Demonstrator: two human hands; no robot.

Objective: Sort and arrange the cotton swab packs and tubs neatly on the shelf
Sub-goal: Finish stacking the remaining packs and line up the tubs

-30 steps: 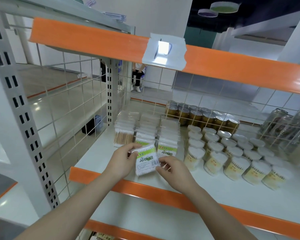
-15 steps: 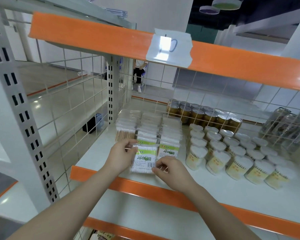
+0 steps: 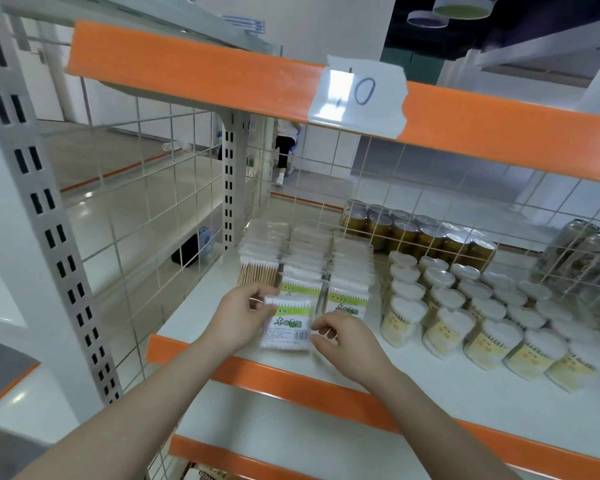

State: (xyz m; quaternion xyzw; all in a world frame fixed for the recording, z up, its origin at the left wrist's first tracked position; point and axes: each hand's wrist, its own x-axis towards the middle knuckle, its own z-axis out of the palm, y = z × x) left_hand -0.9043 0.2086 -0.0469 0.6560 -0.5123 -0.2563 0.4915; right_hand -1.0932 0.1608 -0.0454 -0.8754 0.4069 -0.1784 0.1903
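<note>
Held pack: flat clear plastic cotton swab pack (image 3: 286, 325) with green-and-white label and barcode, at the white shelf (image 3: 378, 403) front edge.
Left hand (image 3: 238, 315): pinching the pack's left side.
Right hand (image 3: 347, 342): fingers curled at its right edge.
Rows behind: three files of matching packs (image 3: 307, 268).
Right side: clear heart-lidded swab tubs (image 3: 444, 327), yellow labels, white swabs inside.

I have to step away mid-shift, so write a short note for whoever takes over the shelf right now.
Left hand and right hand each pinch a side of one swab pack, low at the front of the middle row.
Three rows of packs are lined up on the shelf, tubs in rows to their right.
Left: settle this pack into its row, then straighten anything uneven.
</note>
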